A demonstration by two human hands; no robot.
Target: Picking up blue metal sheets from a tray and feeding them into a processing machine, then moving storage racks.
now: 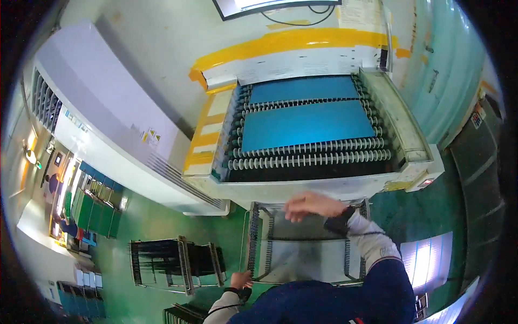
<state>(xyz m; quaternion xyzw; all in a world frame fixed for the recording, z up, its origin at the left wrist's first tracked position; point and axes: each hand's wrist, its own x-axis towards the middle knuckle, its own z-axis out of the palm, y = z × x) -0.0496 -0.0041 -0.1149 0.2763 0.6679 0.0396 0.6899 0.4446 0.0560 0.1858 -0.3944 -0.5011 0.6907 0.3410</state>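
- Two flat blue panels lie on the roller conveyor [310, 160]: the far panel [305, 89] close to its far edge, the near panel [307, 127] in the middle, with rows of white roller discs showing between the near panel and the conveyor's near edge.
- The right hand [315, 206] hangs above the far edge of the metal slotted rack [252, 237], just beyond the conveyor's near edge; its fingers are loosely bent and partly spread, blurred, with nothing visible in its hold.
- The left hand [241, 279] is at the slotted rack's near left corner with its fingers curled; whether it grips the frame there I cannot tell.
- The slotted rack stands in front of the conveyor's near edge, toothed strips along its left and right sides; a grey, flat surface shows inside, its material unclear.
- On the green floor [216, 229], left of that rack, stands a second rack [184, 262] holding dark, thin sheets upright.
- Right of the person is a shiny, pale sheet [426, 259].
- Yellow tape [302, 38] runs along the white panel behind the conveyor's far edge, and a tall white cabinet [124, 119] stands beyond its left edge.
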